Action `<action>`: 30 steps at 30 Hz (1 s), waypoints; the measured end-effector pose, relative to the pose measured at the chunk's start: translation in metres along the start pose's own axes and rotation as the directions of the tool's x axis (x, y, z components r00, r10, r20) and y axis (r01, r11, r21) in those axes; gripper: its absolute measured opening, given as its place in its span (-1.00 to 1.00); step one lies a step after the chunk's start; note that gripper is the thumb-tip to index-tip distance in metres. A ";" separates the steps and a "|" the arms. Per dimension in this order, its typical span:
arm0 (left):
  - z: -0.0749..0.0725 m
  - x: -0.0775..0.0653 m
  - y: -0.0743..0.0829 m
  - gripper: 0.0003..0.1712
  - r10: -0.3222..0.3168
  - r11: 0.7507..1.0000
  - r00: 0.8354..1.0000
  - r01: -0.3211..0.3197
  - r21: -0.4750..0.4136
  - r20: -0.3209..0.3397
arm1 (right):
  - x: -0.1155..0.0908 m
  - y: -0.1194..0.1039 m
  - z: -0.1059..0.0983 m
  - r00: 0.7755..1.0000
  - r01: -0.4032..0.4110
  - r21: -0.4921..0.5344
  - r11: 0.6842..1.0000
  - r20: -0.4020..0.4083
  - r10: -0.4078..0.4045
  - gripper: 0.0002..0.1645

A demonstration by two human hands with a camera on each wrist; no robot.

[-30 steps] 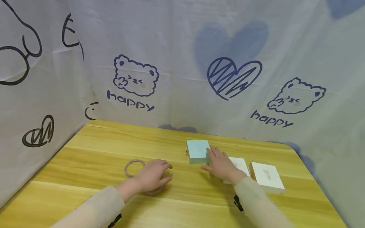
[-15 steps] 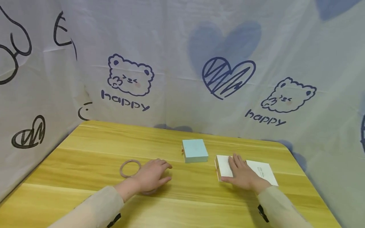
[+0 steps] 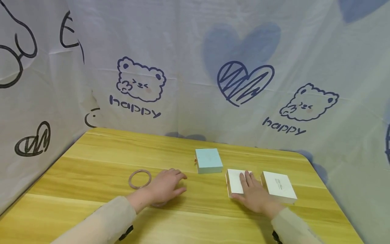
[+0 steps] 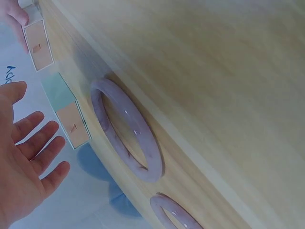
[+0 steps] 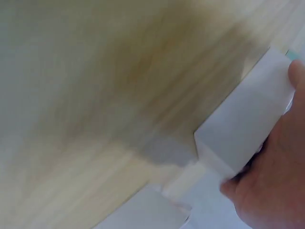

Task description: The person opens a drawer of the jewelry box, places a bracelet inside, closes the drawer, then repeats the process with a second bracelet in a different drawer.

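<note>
My right hand [image 3: 254,195] rests on a white box [image 3: 236,181], fingers stretched over its lid and thumb at the near left corner. In the right wrist view the same hand [image 5: 276,162] lies over that box [image 5: 243,114]. My left hand [image 3: 166,186] hovers above the table with loosely bent fingers and holds nothing. Beside it lies a lilac bangle [image 3: 140,179]. A second bangle [image 3: 159,204] is mostly hidden under the left hand; both bangles show in the left wrist view, the larger-looking bangle [image 4: 128,129] nearer the middle.
A light blue box [image 3: 208,161] sits behind, between the hands. Another white box [image 3: 278,186] with small print stands right of the right hand. The wooden table [image 3: 106,156] meets a printed cloth backdrop [image 3: 189,112] at its far edge.
My right hand has moved from the light blue box to the white box. Over the last half second that white box has shifted slightly left and nearer. The left hand has hardly moved.
</note>
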State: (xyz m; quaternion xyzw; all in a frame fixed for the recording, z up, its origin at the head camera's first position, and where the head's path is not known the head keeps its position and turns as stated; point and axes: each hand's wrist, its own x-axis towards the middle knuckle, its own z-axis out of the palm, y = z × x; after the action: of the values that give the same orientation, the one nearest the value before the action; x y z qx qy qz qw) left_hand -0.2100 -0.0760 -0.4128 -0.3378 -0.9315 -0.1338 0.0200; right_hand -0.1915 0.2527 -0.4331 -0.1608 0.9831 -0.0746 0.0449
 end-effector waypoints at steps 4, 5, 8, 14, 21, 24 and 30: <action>0.002 0.004 0.002 -0.55 -0.004 1.000 1.000 0.004 -0.007 0.005 | -0.004 -0.013 0.006 0.998 0.040 -0.078 0.996 -0.048 -0.044 0.00; 0.003 0.005 0.002 -0.55 -0.004 1.000 1.000 0.005 -0.010 0.008 | -0.005 -0.016 0.007 0.997 0.047 -0.096 0.994 -0.056 -0.053 -0.01; 0.005 0.007 0.003 -0.55 -0.004 1.000 1.000 0.004 -0.010 0.018 | -0.009 -0.027 0.010 0.997 0.057 -0.105 0.993 -0.045 -0.062 -0.03; 0.008 0.012 0.008 -0.55 -0.006 1.000 0.999 0.006 -0.008 0.041 | -0.014 -0.049 0.012 0.998 0.054 -0.052 0.997 -0.018 -0.055 -0.05; 0.012 0.016 0.017 -0.63 0.031 1.000 0.999 -0.031 0.003 0.044 | -0.014 -0.068 0.020 0.995 0.082 -0.083 0.993 -0.047 -0.086 -0.04; 0.015 0.018 0.020 -0.69 0.037 0.999 0.998 -0.038 0.023 0.043 | -0.015 -0.077 0.020 0.994 0.094 -0.084 0.992 -0.055 -0.099 -0.02; 0.022 0.021 0.025 -0.71 0.047 0.999 0.998 -0.048 0.012 0.035 | -0.015 -0.092 0.021 0.986 0.137 -0.141 0.980 -0.079 -0.149 -0.03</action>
State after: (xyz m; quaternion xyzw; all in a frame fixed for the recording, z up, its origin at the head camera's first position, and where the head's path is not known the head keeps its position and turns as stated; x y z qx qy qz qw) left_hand -0.2097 -0.0388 -0.4252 -0.3620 -0.9242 -0.1216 0.0091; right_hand -0.1470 0.1688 -0.4378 -0.2303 0.9728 -0.0181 -0.0157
